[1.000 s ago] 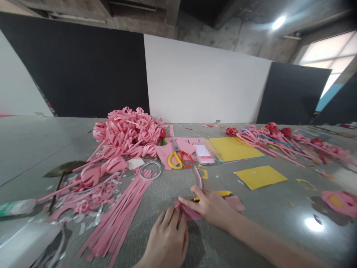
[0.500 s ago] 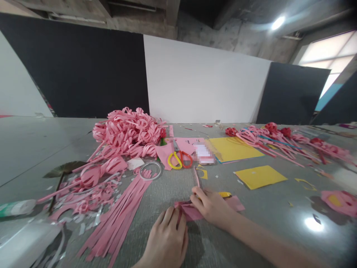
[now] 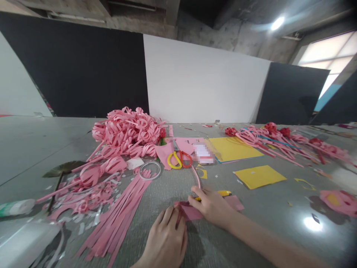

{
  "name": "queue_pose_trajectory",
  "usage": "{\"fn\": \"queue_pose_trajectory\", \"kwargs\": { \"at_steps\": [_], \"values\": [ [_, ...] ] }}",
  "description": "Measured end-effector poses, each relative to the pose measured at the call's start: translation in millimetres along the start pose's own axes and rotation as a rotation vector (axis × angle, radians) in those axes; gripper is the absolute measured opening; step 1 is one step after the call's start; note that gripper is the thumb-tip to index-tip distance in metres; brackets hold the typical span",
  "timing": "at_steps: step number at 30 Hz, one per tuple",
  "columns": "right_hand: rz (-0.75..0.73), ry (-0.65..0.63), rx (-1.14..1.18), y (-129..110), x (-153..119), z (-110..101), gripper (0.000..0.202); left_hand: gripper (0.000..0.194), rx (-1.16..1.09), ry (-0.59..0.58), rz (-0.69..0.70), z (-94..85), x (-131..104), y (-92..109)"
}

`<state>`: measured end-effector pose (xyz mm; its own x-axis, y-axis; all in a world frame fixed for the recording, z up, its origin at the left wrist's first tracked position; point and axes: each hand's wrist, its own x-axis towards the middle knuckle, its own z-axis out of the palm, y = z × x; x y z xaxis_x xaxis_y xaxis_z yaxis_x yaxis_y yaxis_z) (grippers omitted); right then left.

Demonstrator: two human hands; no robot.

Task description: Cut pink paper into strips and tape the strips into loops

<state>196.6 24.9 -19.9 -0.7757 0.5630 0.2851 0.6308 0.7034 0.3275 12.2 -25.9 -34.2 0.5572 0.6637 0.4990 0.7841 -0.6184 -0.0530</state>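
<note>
My left hand (image 3: 166, 232) presses on the left end of a small pink paper sheet (image 3: 192, 213) lying on the grey surface, its fingers bent and close together. Curled around a yellow utility knife (image 3: 224, 193), my right hand (image 3: 210, 206) is closed above the same sheet; the blade cannot be made out. A narrow pink paper strip (image 3: 196, 175) sticks up from beside its fingertips. Beyond the hands lie scissors (image 3: 180, 159) with one yellow and one red handle. To the left, many cut pink strips (image 3: 125, 212) fan out below a roll of tape (image 3: 150, 171).
A big heap of curled pink paper (image 3: 129, 130) stands at back left. Yellow sheets (image 3: 260, 176) and a phone-like blurred object (image 3: 204, 154) lie ahead. Pink and red paper flowers (image 3: 270, 130) are at far right. A glue bottle (image 3: 18, 207) and paper scraps lie left.
My right hand has shifted very slightly, and the narrow strip beside its fingertips now bends further left at its top. My left hand stays on the paper.
</note>
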Motion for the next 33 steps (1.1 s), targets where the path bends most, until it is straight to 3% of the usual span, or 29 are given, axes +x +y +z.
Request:
{"fn": "queue_pose_trajectory", "kwargs": {
  "at_steps": [7,16,33],
  "values": [
    [-0.026,0.049,-0.034,1,-1,-5,0.028,0.026,0.005,0.028,0.013,0.0,2,0],
    [-0.020,0.073,-0.037,-1,-2,0,0.031,0.024,-0.006,0.062,0.009,1.3,2,-1],
    [0.035,-0.104,0.030,1,3,-11,0.032,0.028,-0.036,0.021,-0.004,-3.5,4,-3]
  ]
}}
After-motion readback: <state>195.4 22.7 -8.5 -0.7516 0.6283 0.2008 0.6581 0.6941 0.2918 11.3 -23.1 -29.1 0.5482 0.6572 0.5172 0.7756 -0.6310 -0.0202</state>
